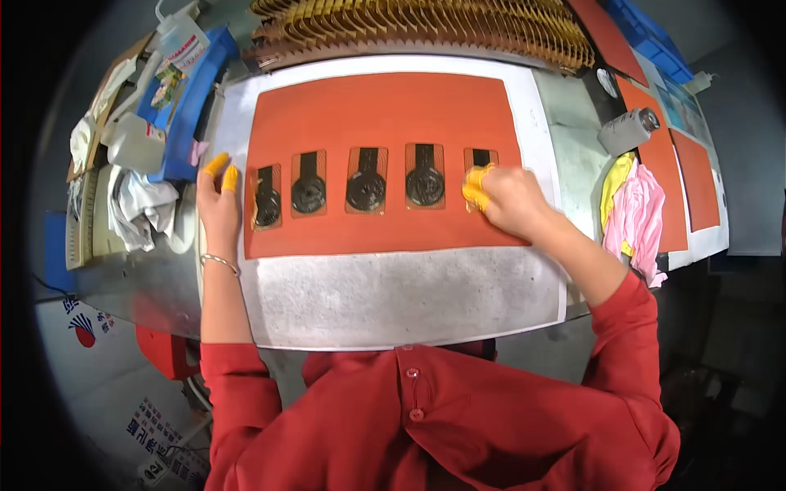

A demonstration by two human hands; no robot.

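Several small copper-brown rectangular plates lie in a row on an orange-red sheet. Each bears a black disc with a strip above it, like the middle plate. At the right end of the row, my right hand is closed over the last plate, its yellow-covered fingertips pressed together and hiding the lower part. Whatever is between those fingers is hidden. My left hand rests by the left edge of the white backing sheet, fingers stretched, two of them in yellow finger cots, holding nothing.
A long rack of brown-gold slats spans the far edge. On the left are a blue tray, a white plastic bottle and white cloth. On the right sit a grey bottle, a pink cloth and more orange-red sheets.
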